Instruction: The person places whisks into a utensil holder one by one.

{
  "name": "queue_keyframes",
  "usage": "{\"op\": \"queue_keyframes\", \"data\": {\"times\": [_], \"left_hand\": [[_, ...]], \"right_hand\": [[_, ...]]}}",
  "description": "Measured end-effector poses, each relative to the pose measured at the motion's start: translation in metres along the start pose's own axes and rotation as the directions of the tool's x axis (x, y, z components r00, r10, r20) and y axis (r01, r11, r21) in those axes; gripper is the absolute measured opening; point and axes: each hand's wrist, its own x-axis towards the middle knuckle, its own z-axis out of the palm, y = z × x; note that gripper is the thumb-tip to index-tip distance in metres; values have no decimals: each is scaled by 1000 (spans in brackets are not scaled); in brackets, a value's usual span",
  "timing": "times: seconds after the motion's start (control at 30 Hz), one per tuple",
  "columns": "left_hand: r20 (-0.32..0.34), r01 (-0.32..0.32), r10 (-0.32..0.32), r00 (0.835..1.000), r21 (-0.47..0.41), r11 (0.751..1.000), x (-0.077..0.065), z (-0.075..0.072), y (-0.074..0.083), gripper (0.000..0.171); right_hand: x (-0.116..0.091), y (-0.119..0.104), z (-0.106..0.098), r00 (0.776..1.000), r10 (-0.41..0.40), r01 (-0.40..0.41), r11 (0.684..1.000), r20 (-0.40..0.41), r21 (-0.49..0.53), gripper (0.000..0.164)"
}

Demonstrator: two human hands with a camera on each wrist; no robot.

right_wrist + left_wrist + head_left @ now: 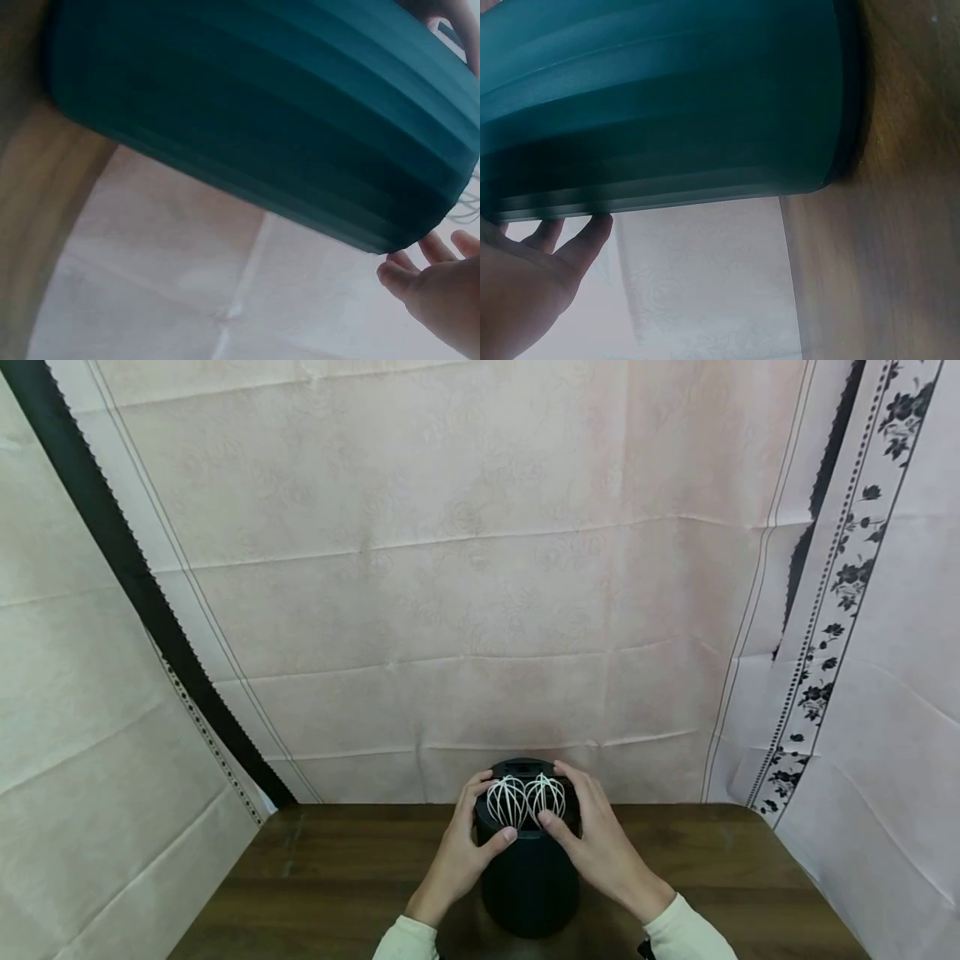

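Observation:
A dark green, ribbed bin (529, 885) stands upright at the middle of the table. Two white wire whisks (507, 802) show their rounded heads side by side at its top; their lower ends are hidden inside. My left hand (467, 847) grips the left of the rim, thumb at the front and fingers toward the back. On the other side my right hand (600, 843) holds the rim, its thumb close to the right whisk head. Both wrist views show the bin's ribbed wall (667, 112), with fingertips (397, 277) at its upper end in the right one.
The brown wooden table (337, 860) has rounded far corners. Behind it hangs a pale, creased cloth (450, 610), with further cloths at left (90, 777) and right (892, 760). A dark strip (150, 585) shows between the left and back cloths.

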Motion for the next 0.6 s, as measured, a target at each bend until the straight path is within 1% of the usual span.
{"op": "queue_keyframes", "data": {"times": [0.07,0.13,0.17,0.2,0.27,0.3,0.33,0.37,0.4,0.47,0.5,0.57,0.6], "left_hand": [[0,11,-11,1000,3,1000,-1,0,0,66],[0,20,-20,1000,7,1000,-1,0,1,66],[0,24,-24,1000,9,1000,-1,0,2,67],[1,25,-25,1000,10,1000,-1,0,2,67],[4,25,-25,1000,14,1000,-1,-1,3,67],[5,24,-24,1000,16,1000,0,-1,3,67],[6,24,-25,1000,18,1000,0,-1,3,67],[7,25,-25,1000,18,1000,0,0,3,66],[7,24,-24,1000,17,1000,0,0,3,66],[5,28,-28,1000,16,999,0,0,3,67],[4,31,-31,1000,15,999,0,0,2,67],[3,31,-31,1000,17,999,-1,0,2,67],[4,27,-27,1000,18,999,-1,0,2,67]], "right_hand": [[-5,6,0,999,3,-1,1000,-53,31,54],[-9,13,1,988,-10,20,998,-151,65,41],[-10,17,2,976,-17,33,997,-219,72,34],[-11,21,2,956,-18,42,996,-291,78,26],[-12,27,3,907,-12,50,996,-421,80,9],[-12,29,3,885,-1,42,996,-466,78,8],[-12,31,3,870,12,32,996,-493,80,14],[-13,33,3,864,26,18,996,-504,82,21],[-13,33,3,867,39,6,996,-497,89,26],[-14,33,3,891,49,-2,995,-452,103,28],[-14,32,3,907,53,-4,993,-418,117,25],[-14,31,3,941,68,-21,989,-332,144,13],[-14,30,3,956,75,-34,988,-283,149,10]]}}
